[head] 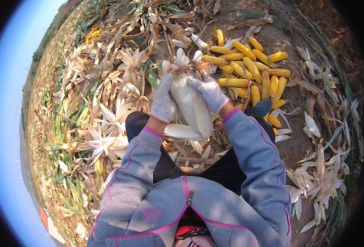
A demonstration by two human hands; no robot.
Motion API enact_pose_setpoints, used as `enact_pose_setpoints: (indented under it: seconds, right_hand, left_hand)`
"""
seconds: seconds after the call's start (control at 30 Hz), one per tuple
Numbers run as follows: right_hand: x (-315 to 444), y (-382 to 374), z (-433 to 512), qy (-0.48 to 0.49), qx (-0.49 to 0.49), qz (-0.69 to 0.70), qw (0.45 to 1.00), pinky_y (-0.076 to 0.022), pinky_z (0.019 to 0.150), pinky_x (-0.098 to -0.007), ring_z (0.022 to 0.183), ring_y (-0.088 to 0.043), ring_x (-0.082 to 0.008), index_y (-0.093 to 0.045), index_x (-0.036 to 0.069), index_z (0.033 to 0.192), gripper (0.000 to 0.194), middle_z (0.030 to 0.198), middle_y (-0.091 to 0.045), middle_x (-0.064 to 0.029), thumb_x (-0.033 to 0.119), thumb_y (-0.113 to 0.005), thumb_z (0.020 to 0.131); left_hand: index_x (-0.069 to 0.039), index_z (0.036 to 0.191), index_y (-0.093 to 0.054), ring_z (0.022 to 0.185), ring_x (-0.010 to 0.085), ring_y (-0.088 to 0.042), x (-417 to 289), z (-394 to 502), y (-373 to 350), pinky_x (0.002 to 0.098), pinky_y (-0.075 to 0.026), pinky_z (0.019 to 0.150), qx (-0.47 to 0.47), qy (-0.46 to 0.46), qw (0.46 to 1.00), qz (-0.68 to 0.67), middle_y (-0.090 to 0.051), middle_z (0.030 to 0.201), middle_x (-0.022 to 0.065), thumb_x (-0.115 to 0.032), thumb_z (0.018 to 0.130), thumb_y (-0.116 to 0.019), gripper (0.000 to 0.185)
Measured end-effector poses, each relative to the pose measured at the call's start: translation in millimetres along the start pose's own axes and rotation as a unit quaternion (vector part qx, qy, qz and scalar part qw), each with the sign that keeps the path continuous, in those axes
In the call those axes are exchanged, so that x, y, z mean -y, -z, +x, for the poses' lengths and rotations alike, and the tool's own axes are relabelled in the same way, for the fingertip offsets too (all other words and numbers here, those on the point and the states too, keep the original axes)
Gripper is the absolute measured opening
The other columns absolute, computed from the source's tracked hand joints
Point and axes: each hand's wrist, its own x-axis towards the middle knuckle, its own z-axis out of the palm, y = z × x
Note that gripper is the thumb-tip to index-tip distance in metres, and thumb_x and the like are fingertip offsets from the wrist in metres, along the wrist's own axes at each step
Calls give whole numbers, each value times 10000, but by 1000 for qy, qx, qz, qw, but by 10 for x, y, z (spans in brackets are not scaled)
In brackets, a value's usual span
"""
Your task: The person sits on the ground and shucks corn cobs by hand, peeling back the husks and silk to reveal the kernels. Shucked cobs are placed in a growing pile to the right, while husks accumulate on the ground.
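Observation:
An ear of corn in its pale husk [189,106] is held up between my two gloved hands, its silk tuft at the far end. My left hand [162,100], in a grey knitted glove, presses on the husk's left side. On the right side near the silk, my right hand [212,93] grips the husk in a matching glove. One long husk leaf [182,132] hangs to the left from the lower end. Whether kernels show on this ear cannot be told. Past my right hand lies a pile of husked yellow corn cobs [253,68].
Dry husks [107,145] and stalks cover the ground on the left. A smaller heap of yellow cobs [93,35] lies at the far left. My shoe [262,107] touches the near edge of the cob pile. Slatted wood [194,160] lies between my legs.

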Motion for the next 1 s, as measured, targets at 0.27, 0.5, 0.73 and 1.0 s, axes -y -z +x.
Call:
enact_pose_setpoints:
  seconds: [0.27,0.5,0.73,1.0]
  right_hand:
    - [-145,39,74,66,-133,-140,979,-410,941,-322,1097,-539,-249,-528,4,1206,331,1185,-575,-154,157,-548,912]
    - [-102,189,105,192,-119,-314,922,-470,815,-321,910,-593,-219,-570,6,1105,230,1039,-612,-113,106,-534,902]
    - [-132,67,-60,283,-73,-470,833,-459,853,-392,929,-599,-355,-585,17,1120,280,1038,-612,-189,96,-538,855]
    - [-62,469,365,77,-307,39,948,-457,649,-246,718,-549,-121,-607,20,1094,277,866,-624,-37,245,-532,950]
  left_hand:
    - [-61,1169,-514,1060,292,-561,126,-142,152,476,-452,953,-60,-9,998,-33,-561,1164,135,-220,917,-541,299]
    - [-34,1159,-489,962,247,-616,-265,-627,200,410,-555,829,48,160,954,247,-563,1054,91,-96,827,-573,348]
    - [-51,1312,-485,977,201,-636,-247,-449,227,290,-513,805,167,365,742,537,-614,1165,115,-153,767,-691,592]
    - [-1,1188,-558,901,127,-600,161,-707,111,277,-502,800,114,290,851,422,-631,1048,68,-95,806,-716,424]
